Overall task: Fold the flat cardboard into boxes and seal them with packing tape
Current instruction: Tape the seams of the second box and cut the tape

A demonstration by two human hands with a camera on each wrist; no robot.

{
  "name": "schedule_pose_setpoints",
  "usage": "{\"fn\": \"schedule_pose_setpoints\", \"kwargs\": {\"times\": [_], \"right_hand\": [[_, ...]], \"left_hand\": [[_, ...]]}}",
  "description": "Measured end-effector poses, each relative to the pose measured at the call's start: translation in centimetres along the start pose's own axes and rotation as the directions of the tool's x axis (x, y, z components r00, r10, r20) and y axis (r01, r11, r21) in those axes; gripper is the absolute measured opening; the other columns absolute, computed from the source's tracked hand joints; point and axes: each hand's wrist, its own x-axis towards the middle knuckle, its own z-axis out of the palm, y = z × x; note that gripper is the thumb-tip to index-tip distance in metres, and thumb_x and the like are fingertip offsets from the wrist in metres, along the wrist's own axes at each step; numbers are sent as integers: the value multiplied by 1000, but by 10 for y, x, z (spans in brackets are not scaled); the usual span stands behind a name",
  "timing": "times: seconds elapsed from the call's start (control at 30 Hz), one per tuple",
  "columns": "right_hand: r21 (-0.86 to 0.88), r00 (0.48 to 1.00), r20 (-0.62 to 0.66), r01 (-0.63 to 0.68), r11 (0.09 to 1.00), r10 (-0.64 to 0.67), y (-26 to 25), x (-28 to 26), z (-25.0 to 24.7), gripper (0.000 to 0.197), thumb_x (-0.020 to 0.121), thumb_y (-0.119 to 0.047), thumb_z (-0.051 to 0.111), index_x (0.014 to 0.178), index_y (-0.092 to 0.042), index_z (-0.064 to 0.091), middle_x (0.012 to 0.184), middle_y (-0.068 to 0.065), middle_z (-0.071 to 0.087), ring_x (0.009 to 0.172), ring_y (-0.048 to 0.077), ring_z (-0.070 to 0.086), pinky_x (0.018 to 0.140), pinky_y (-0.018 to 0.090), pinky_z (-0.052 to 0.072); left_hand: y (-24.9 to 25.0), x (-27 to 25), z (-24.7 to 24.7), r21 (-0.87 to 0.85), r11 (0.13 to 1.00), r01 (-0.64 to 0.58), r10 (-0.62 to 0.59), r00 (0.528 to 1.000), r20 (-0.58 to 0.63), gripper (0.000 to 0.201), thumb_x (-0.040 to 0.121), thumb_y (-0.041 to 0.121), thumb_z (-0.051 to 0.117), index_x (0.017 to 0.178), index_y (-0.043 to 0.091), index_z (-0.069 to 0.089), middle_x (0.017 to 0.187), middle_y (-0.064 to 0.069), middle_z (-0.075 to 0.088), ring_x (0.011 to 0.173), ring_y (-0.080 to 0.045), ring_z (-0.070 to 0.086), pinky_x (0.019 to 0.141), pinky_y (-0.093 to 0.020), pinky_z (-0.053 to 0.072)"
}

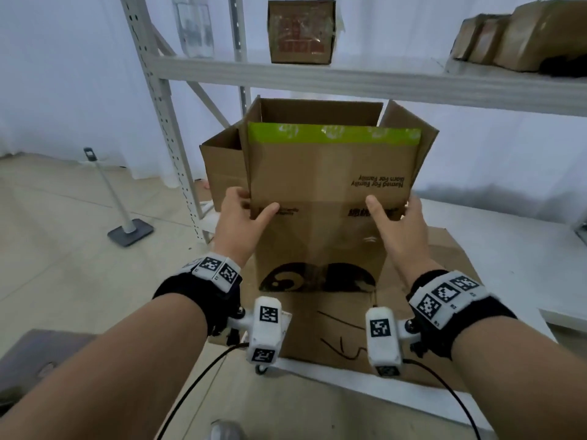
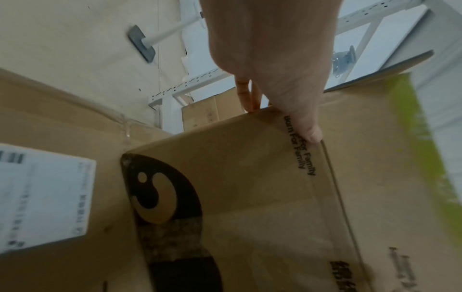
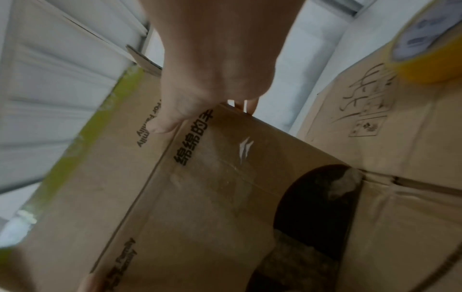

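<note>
Both hands, left hand [image 1: 243,217] and right hand [image 1: 395,220], fingers clamped on erected box [image 1: 330,192] (flaps open); next, fold flaps, fetch tape [image 3: 430,49].

Left hand [image 1: 240,217] and right hand [image 1: 397,220] grip the sides of a brown cardboard box with green tape [image 1: 330,173]; flat brown cardboard sheet [image 1: 444,268] lies on the white tabletop [image 1: 524,249].
</note>
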Motion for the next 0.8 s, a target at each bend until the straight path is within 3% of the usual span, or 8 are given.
{"fn": "schedule_pose_setpoints", "kwargs": {"times": [0.13,0.2,0.27,0.33,0.4,0.53,0.7,0.8], "right_hand": [[-140,999,-45,-31,990,25,16,-12,6,90,81,-54,70,148,-15,25,140,4,50,129,23,47,109,45,40],[-247,992,-75,-117,962,102,27,-25,17,104,82,-53,70,153,-8,9,151,13,36,140,30,33,115,46,30],[-319,970,-74,-245,916,233,41,-44,32,110,83,-54,67,153,-4,-1,157,17,22,145,33,21,118,45,21],[-350,926,-18,-359,865,377,51,-63,48,111,86,-54,64,153,-4,-9,159,18,11,146,34,14,117,46,19],[-405,893,23,-403,821,450,59,-76,65,110,86,-56,62,153,-5,-10,159,19,12,145,35,17,115,48,22],[-442,909,51,-350,826,413,66,-81,82,106,87,-54,62,154,-9,-7,159,19,14,144,36,20,114,48,25],[-379,921,7,-358,853,389,69,-81,75,102,89,-47,64,154,-8,-4,159,18,12,146,33,14,115,46,22],[-362,924,-39,-367,857,379,65,-85,66,103,88,-46,66,154,-7,-3,158,18,15,145,33,17,115,44,22]], "left_hand": [[-17,-25,-8,91,995,43,-48,997,54,44,87,46,64,116,18,47,104,1,59,92,-16,60,81,-32,50],[-40,-32,-8,241,964,111,-141,984,109,49,89,46,62,122,12,50,115,-5,59,101,-21,58,89,-36,48],[-66,-41,-5,424,882,205,-283,950,129,57,91,45,58,131,6,47,131,-14,51,117,-29,52,99,-40,42],[-87,-51,-2,572,758,314,-455,883,118,62,94,48,53,135,2,43,135,-19,48,122,-35,48,99,-41,39],[-100,-58,3,620,702,350,-547,823,155,57,96,45,51,128,-2,48,128,-20,54,118,-37,53,94,-41,42],[-118,-60,13,644,710,283,-551,793,259,41,99,29,47,115,-6,59,119,-22,62,110,-38,58,89,-39,45],[-122,-63,7,680,673,291,-605,746,279,43,99,28,50,123,-7,55,125,-22,59,116,-35,56,89,-34,42],[-113,-83,2,696,645,316,-640,721,265,48,100,28,47,132,-7,42,131,-20,53,121,-33,51,91,-32,40]]}}
